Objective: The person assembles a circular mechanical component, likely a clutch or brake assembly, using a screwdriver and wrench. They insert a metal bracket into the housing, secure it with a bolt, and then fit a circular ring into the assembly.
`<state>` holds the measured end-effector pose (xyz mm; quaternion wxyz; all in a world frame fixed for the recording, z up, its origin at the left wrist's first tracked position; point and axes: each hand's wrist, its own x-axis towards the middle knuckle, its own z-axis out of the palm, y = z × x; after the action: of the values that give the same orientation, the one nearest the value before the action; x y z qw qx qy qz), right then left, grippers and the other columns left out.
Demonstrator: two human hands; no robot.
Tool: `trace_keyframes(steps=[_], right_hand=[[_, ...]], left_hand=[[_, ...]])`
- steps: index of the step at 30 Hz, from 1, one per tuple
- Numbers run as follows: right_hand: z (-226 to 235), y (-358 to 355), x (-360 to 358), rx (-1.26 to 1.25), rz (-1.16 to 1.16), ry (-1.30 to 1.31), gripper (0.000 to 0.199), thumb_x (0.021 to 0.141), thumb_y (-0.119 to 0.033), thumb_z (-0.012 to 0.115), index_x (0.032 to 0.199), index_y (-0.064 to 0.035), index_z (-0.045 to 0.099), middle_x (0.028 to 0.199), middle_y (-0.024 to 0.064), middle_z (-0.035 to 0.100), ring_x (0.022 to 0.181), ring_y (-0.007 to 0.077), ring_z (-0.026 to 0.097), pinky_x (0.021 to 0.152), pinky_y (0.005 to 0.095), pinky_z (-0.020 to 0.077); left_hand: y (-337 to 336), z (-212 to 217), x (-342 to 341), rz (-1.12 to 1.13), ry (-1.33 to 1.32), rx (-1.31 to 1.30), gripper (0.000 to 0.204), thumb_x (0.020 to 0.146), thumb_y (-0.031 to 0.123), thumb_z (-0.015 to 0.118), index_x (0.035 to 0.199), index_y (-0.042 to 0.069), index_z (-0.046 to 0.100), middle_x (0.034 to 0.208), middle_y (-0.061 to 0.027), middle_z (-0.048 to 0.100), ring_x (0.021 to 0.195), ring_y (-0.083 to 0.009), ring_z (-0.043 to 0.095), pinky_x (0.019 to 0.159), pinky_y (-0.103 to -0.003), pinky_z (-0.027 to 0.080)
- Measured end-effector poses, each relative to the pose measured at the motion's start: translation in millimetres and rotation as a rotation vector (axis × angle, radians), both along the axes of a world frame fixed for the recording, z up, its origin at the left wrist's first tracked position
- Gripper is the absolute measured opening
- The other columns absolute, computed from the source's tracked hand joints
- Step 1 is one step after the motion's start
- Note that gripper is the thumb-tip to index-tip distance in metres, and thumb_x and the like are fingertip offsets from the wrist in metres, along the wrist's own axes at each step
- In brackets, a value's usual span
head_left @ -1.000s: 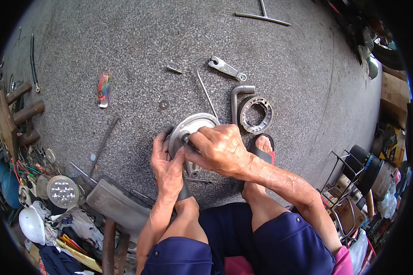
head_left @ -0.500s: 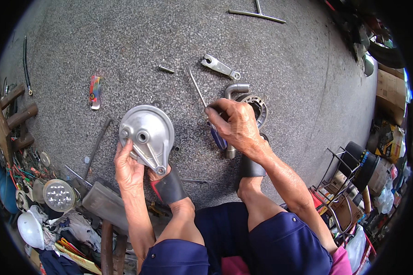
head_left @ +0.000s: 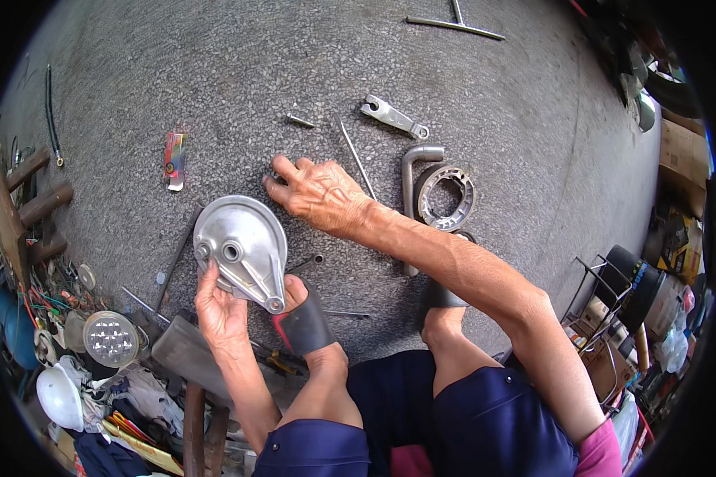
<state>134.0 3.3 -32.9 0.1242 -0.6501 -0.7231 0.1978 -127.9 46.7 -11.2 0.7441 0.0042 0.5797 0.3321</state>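
Note:
My left hand (head_left: pixel 222 310) grips a round silver brake backing plate (head_left: pixel 250 230) by its lower left edge, the thumb on its face and the other fingers partly hidden behind. Above and right of the plate, my right hand (head_left: pixel 320 195) hovers with fingers bent and apart, nothing visible in them. Beyond that forearm lies a screwdriver (head_left: pixel 355 159); only its shaft shows. A pair of curved brake shoes (head_left: pixel 447 199) lies as a ring beside a bent metal pipe handle (head_left: pixel 410 171). Farther off are a silver lever arm (head_left: pixel 394 118) and a bolt (head_left: pixel 300 121).
A small colourful box (head_left: pixel 174 162) lies left on the speckled floor, with a black hose (head_left: pixel 52 115) beyond. A T-shaped bar (head_left: pixel 455 27) is at the far side. A round lamp (head_left: pixel 110 339) and white helmet (head_left: pixel 59 397) sit in clutter at lower left; cartons (head_left: pixel 683 155) stand right.
My right hand has let go of the screwdriver, now on the floor, and moved left toward the backing plate. The brake shoes have come into full view. My left hand still holds the plate.

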Motion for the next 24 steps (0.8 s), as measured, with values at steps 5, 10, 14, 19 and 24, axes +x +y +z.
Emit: trace_keyframes(steps=[5, 10, 14, 19, 24], right_hand=[[1.0, -9.3, 1.6, -0.066, -0.203, 0.089, 0.014, 0.083, -0.007, 0.064, 0.095, -0.0044, 0.058, 0.095, 0.0136, 0.055, 0.08, 0.0309, 0.067, 0.065, 0.0404, 0.0579], [20.3, -37.0, 40.9, -0.07, -0.72, 0.51, 0.015, 0.093, -0.01, 0.065, 0.103, -0.0007, 0.061, 0.082, 0.013, 0.067, 0.063, 0.0197, 0.067, 0.057, 0.0338, 0.0546], [55.8, -49.6, 62.0, -0.355, -0.862, 1.071, 0.016, 0.093, -0.014, 0.07, 0.104, -0.0022, 0.07, 0.074, 0.0027, 0.067, 0.056, 0.0055, 0.059, 0.048, 0.0218, 0.0471], [74.2, -54.7, 32.4, -0.499, -0.589, 1.181, 0.021, 0.098, -0.01, 0.062, 0.117, -0.0031, 0.069, 0.086, 0.0057, 0.07, 0.067, 0.009, 0.062, 0.059, 0.0254, 0.0516], [51.4, -61.9, 16.2, -0.333, -0.336, 0.805, 0.032, 0.093, -0.002, 0.058, 0.123, -0.0071, 0.068, 0.097, 0.0128, 0.066, 0.089, 0.0276, 0.067, 0.078, 0.0381, 0.0536]], left_hand=[[-15.3, 2.4, 24.1, -0.171, -0.011, 0.077, 0.041, 0.096, 0.005, 0.061, 0.136, 0.001, 0.052, 0.131, -0.0141, 0.061, 0.123, -0.0268, 0.058, 0.107, -0.048, 0.047], [-34.1, 5.7, 50.9, -0.334, 0.014, 0.131, 0.038, 0.095, 0.003, 0.062, 0.132, 0.001, 0.055, 0.125, -0.0108, 0.063, 0.116, -0.0226, 0.06, 0.103, -0.042, 0.049], [-52.1, 4.7, 77.4, -0.404, 0.012, 0.165, 0.037, 0.087, -0.004, 0.071, 0.124, 0.0, 0.064, 0.115, -0.0056, 0.068, 0.105, -0.0145, 0.062, 0.095, -0.03, 0.049], [-63.9, 7.6, 96.3, -0.478, -0.039, 0.166, 0.04, 0.088, -0.001, 0.072, 0.127, -0.001, 0.062, 0.115, -0.0063, 0.068, 0.106, -0.0138, 0.062, 0.096, -0.028, 0.048], [-65.3, 1.6, 92.7, -0.517, -0.03, 0.167, 0.04, 0.089, -0.001, 0.071, 0.127, -0.001, 0.062, 0.116, -0.0069, 0.067, 0.106, -0.0143, 0.062, 0.095, -0.028, 0.049]])
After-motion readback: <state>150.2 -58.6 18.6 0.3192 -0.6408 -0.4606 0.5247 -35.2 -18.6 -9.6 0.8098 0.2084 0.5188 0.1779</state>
